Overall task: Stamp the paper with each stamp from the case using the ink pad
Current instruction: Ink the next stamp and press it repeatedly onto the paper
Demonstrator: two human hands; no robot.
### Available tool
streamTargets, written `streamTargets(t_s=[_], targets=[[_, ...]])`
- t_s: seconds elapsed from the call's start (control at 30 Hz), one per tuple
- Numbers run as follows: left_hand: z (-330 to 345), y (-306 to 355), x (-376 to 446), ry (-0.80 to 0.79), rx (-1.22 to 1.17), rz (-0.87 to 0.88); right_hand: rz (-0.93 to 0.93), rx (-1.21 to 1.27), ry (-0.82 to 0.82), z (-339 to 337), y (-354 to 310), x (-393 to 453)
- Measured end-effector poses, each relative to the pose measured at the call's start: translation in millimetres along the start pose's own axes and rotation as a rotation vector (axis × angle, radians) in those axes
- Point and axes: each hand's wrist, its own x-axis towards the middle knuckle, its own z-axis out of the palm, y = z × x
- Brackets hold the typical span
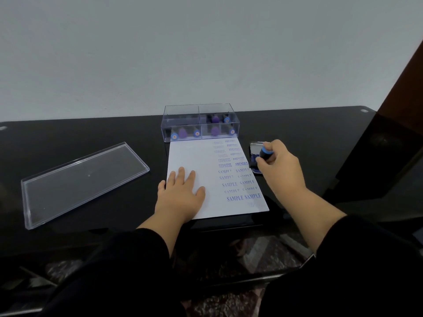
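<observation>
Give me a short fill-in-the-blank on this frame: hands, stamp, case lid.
1. The right hand holds a stamp over the ____.
2. The left hand lies flat on the ____.
3. The clear lid lies on the table to the ____ of the paper.
4. The large prints near the paper's bottom read ____.

Missing words: ink pad; paper; left; SAMPLE

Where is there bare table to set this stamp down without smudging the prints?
Bare table lies between the lid and the paper, and right of the ink pad. The paper's left half is unprinted beyond the left hand. It is crowded where the right hand holds the stamp beside the prints.
</observation>
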Motion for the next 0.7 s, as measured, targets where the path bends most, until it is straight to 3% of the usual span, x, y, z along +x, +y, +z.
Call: streamTargets(t_s=[0.7], targets=[[3.1,-0.8,0.1,0.056,-0.042,0.000,-0.108,-0.073,-0.197,3.7,-6.8,-61.1]])
